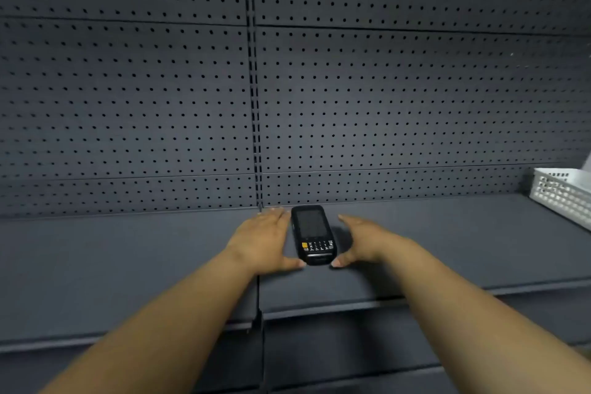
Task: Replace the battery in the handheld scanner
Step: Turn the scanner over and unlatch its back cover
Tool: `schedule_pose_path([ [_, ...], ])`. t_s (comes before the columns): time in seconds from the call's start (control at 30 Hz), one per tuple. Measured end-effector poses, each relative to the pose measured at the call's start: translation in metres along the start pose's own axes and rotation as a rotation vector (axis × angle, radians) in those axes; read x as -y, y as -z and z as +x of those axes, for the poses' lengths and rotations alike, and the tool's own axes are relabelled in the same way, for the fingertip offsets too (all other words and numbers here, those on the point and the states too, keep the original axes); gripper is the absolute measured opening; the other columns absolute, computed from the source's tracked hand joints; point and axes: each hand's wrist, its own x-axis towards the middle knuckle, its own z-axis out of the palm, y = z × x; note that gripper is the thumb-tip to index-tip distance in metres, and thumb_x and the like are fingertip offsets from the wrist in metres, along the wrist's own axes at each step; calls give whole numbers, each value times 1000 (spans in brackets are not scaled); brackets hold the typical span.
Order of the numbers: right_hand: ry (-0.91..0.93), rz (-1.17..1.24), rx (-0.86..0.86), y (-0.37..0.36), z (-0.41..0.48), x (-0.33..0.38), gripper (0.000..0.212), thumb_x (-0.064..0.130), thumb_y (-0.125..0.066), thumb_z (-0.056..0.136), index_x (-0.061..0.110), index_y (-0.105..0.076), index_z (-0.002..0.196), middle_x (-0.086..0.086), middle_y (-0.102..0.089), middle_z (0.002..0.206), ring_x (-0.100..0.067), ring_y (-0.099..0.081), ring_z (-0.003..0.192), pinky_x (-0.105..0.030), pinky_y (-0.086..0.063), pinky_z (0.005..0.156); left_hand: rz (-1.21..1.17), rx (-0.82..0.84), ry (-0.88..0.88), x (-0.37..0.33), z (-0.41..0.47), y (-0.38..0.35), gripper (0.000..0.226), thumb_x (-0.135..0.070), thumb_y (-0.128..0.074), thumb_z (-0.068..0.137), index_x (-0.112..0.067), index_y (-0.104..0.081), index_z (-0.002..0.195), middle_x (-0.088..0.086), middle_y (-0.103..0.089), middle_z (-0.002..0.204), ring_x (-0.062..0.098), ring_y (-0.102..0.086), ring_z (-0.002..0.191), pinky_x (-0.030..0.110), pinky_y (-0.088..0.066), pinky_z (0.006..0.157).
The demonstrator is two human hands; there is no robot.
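Observation:
A black handheld scanner (pixel 312 233) lies face up on the dark grey shelf (pixel 128 253), screen toward the back panel and keypad with a yellow key toward me. My left hand (pixel 263 238) rests flat on the shelf just left of it, thumb tip near the scanner's near left corner. My right hand (pixel 367 238) lies open on the right side, thumb tip by the near right corner. Neither hand grips the scanner. No loose battery is in sight.
A white perforated plastic basket (pixel 561 197) stands on the shelf at the far right. A dark pegboard back panel (pixel 383 99) rises behind the shelf, with a slotted upright (pixel 254 89) down its middle. A lower shelf edge (pixel 319 358) shows below my forearms.

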Motion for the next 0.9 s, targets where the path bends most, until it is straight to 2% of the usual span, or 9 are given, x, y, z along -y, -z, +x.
schedule_pose_path([
  [0.23,2,-32,94,1,22,-5,110,38,-81,68,14,-13,152,-4,-17,161,-22,-19,147,-34,-20,121,-54,121,-52,1,26,-8,107,-67,-63,70,-13,-14,149,6,-25,157,23,-27,143,35,-24,116],
  [0.37,55,7,138,3,32,-9,102,33,-83,65,16,-26,148,-2,-32,155,-22,-33,142,-36,-28,118,-150,157,-25,3,36,-12,99,-63,-69,66,-17,-28,144,5,-44,146,23,-45,130,36,-39,107],
  [0.47,107,29,164,2,37,-11,101,32,-84,63,23,-29,147,1,-37,153,-21,-36,140,-36,-30,117,-217,174,-6,3,40,-14,92,-59,-73,64,-21,-35,139,3,-51,139,21,-51,122,37,-45,101],
  [0.67,153,99,193,2,39,-14,99,28,-85,63,25,-31,146,2,-41,150,-20,-40,136,-34,-32,115,-326,172,37,0,41,-16,86,-49,-78,64,-24,-39,137,0,-51,139,18,-51,123,31,-44,102],
  [0.9,194,98,192,-1,43,-12,93,26,-85,61,21,-38,141,-1,-49,145,-21,-46,131,-37,-36,113,-489,156,98,-1,44,-21,93,-38,-84,62,-20,-37,140,-1,-49,141,16,-47,127,24,-36,104],
])
